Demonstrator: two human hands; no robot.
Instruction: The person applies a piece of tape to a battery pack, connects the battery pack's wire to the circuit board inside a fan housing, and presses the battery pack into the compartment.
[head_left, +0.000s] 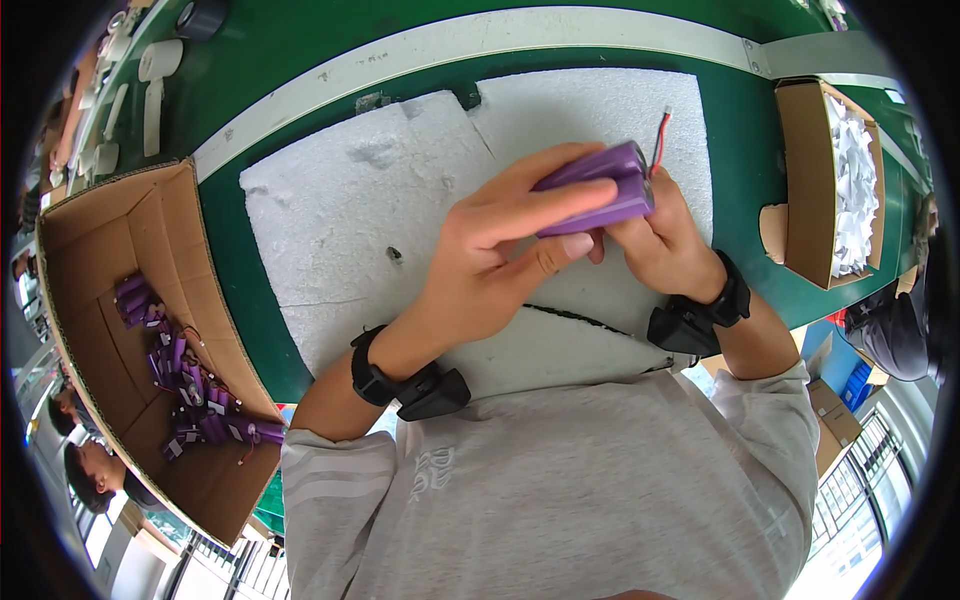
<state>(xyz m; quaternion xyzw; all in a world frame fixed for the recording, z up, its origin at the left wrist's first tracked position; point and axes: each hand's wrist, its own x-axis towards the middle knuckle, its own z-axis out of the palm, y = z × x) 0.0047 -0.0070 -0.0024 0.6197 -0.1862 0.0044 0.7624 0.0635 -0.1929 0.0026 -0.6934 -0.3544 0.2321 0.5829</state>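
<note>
Purple pack (630, 196) clear of box rims (200, 215)

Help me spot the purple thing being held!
Find the white foam on the green table. Over it, the left hand holds a purple pack with a red wire. Unlike the purple packs heaped in the left cardboard box, it alone is held up.

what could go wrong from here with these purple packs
The thin wire might get bent or tugged, since it sticks up right beside the right hand. The held pack could slip, as the left hand has it raised over the white foam. The heaped packs in the cardboard box lie jumbled, so wires among them may snag.
</note>
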